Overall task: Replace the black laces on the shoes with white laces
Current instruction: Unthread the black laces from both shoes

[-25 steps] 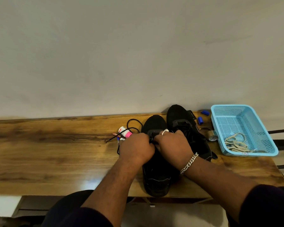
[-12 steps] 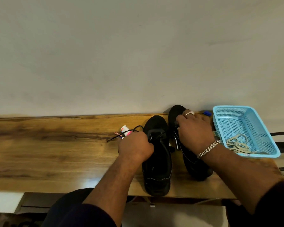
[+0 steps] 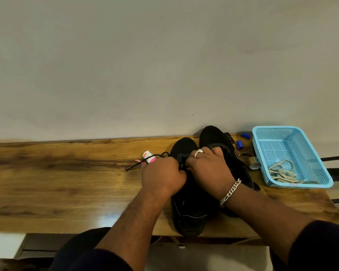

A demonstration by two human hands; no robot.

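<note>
Two hands meet over the tongue area of the near black shoe (image 3: pixel 186 208), which lies on the wooden counter (image 3: pixel 67 184) with its heel at the front edge and its toe pointing to the back edge. Left hand (image 3: pixel 161 176): fingers curled under, grip closed at the shoe's lacing zone; exactly what the fingers pinch is hidden. A black lace (image 3: pixel 145 162) runs out from this hand toward the left and ends loose on the counter. Right hand (image 3: pixel 207 169): fingers curled down onto the same zone, a ring (image 3: pixel 199 152) on one finger and a chain bracelet (image 3: pixel 230 192) at the wrist; its held item cannot be told.

Second black shoe (image 3: pixel 215 136) lies just beside the first on its right, toe at the back edge. White laces (image 3: pixel 282 172) sit inside the blue basket (image 3: pixel 294 132) at the counter's right end. Between shoe and basket: two blue caps (image 3: pixel 240 144) and a tape roll (image 3: pixel 254 165). A small white-and-pink tube (image 3: pixel 149 156) lies beyond the left hand.
</note>
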